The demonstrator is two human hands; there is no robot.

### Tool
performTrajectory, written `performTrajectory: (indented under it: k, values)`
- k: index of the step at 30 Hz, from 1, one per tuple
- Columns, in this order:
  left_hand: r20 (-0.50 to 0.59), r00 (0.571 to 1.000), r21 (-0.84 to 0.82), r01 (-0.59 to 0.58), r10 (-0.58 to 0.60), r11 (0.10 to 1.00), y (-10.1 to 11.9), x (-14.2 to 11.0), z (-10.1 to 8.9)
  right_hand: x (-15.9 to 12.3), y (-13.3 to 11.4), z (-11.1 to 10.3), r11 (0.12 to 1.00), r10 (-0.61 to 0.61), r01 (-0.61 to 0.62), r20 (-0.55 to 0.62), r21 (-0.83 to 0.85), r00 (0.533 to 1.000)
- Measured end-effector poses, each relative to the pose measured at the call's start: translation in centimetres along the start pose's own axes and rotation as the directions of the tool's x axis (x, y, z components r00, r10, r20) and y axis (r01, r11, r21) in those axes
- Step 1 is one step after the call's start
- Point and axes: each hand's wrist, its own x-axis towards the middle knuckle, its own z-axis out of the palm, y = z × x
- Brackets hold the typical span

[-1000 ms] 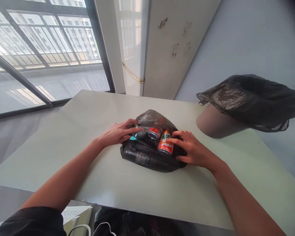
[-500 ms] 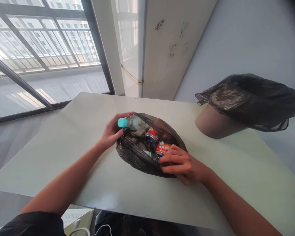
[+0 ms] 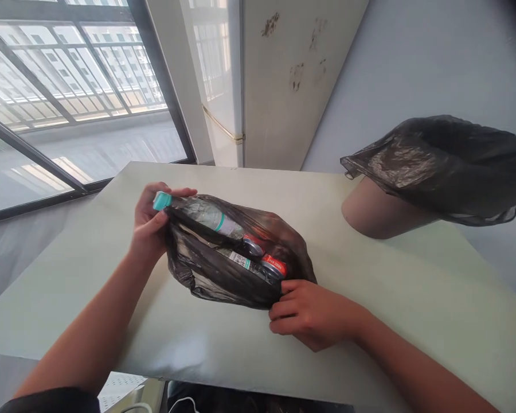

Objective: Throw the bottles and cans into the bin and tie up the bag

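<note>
A thin black plastic bag [image 3: 223, 289] lies on the table, its mouth stretched lengthwise. Inside are a clear plastic bottle [image 3: 200, 213] with a turquoise cap, two red cans [image 3: 275, 266] and something with a white-and-green label [image 3: 241, 260]. My left hand [image 3: 149, 221] grips the bag's left end, with the bottle's cap and neck between thumb and fingers. At the near right edge, my right hand [image 3: 309, 314] has its fingers curled closed on the bag's rim. Parts of the cans and the lower bottle are behind dark film.
A brownish bin [image 3: 380, 212] lined with another black bag [image 3: 464, 166] stands at the right of the pale table [image 3: 223, 350]. Beyond the table are a white fridge [image 3: 279, 115] and a glass sliding door [image 3: 81, 109]. A white cable hangs below the near edge.
My left hand has moved left, drawing the bag's mouth longer and narrower; more of the bottle shows. My right hand has shifted slightly down and left, away from the cans to the rim.
</note>
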Motion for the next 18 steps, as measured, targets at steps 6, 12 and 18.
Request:
performTrajectory:
  k: [6, 12, 18]
  values:
    - [-0.051, 0.993, -0.166, -0.115, 0.108, 0.979, 1.5, 1.1, -0.8, -0.3, 0.5, -0.1, 0.997, 0.075, -0.076, 0.024, 0.036, 0.997]
    - [-0.127, 0.985, -0.164, -0.138, 0.118, 0.977, 3.2, 1.8, -1.5, -0.5, 0.6, -0.6, 0.995, 0.099, -0.098, -0.012, 0.026, 0.995]
    - [-0.242, 0.957, -0.057, -0.176, 0.158, 0.983, 3.7, 2.7, -4.5, -1.5, 1.1, -0.9, 0.984, 0.180, -0.180, 0.007, 0.006, 0.984]
